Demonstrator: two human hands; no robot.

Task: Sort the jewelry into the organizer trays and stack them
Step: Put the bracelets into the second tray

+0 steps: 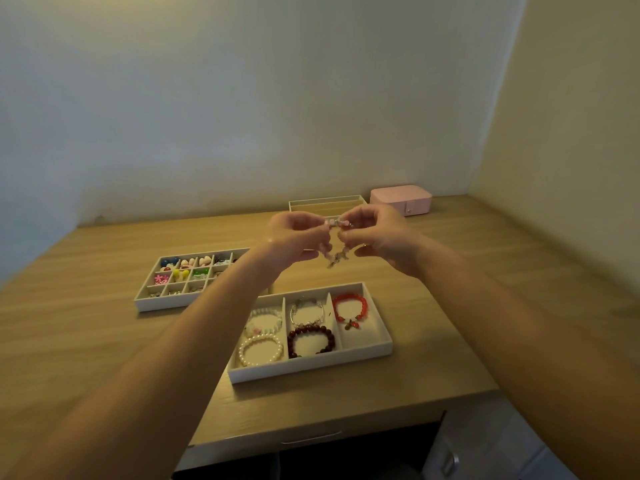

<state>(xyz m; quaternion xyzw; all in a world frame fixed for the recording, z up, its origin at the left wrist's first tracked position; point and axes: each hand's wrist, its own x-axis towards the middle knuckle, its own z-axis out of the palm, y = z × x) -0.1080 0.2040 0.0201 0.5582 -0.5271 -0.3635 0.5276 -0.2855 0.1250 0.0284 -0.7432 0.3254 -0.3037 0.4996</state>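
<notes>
Both my hands are raised above the table and pinch a pale pink beaded bracelet (335,258) between them, its charms dangling. My left hand (297,237) holds its left side, my right hand (377,237) its right side. Below them lies a white three-compartment tray (311,370). It holds a white bead bracelet, a pearl bracelet (260,351), a silver bangle, a dark red bead bracelet (311,341) and a red bracelet (350,306). To the left sits a white grid tray (162,304) with small colourful pieces in several cells.
A third tray (327,202) with long slots stands at the back of the wooden table, next to a closed pink jewelry box (401,199). Walls close the table in behind and on the right. A drawer handle shows under the front edge.
</notes>
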